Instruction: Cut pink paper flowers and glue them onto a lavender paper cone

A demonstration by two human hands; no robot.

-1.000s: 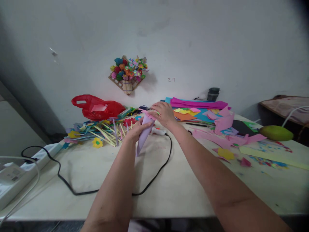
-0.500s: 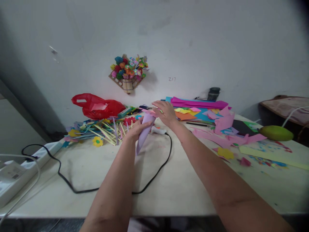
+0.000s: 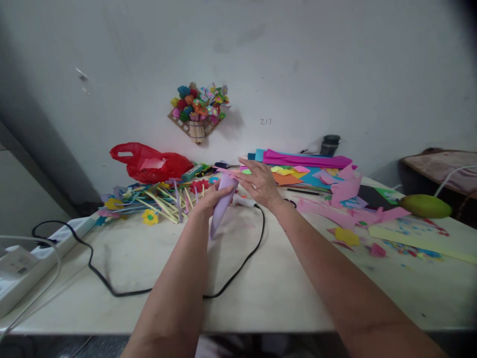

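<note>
My left hand (image 3: 209, 200) is wrapped round a lilac paper cone (image 3: 222, 205), which tilts with its narrow end down near the table. A pink paper piece (image 3: 226, 172) sits at the cone's wide top. Beside that rim is my right hand (image 3: 261, 184), its fingers stretched out and apart, the tips at or just touching the pink piece; exact contact is hard to make out. Behind the hands lies a white glue gun (image 3: 244, 201), partly hidden, with a black cord (image 3: 257, 251) looping over the table.
Paper flowers with stems (image 3: 164, 199) and a red plastic bag (image 3: 152, 164) lie at the left. Coloured sheets (image 3: 309, 160), pink scraps (image 3: 335, 214) and a green mango (image 3: 425, 205) are at the right. A power strip (image 3: 48, 258) runs along the left edge.
My right hand has shifted slightly right and down, with its fingers more spread beside the pink piece. My left hand and the cone have hardly moved.
</note>
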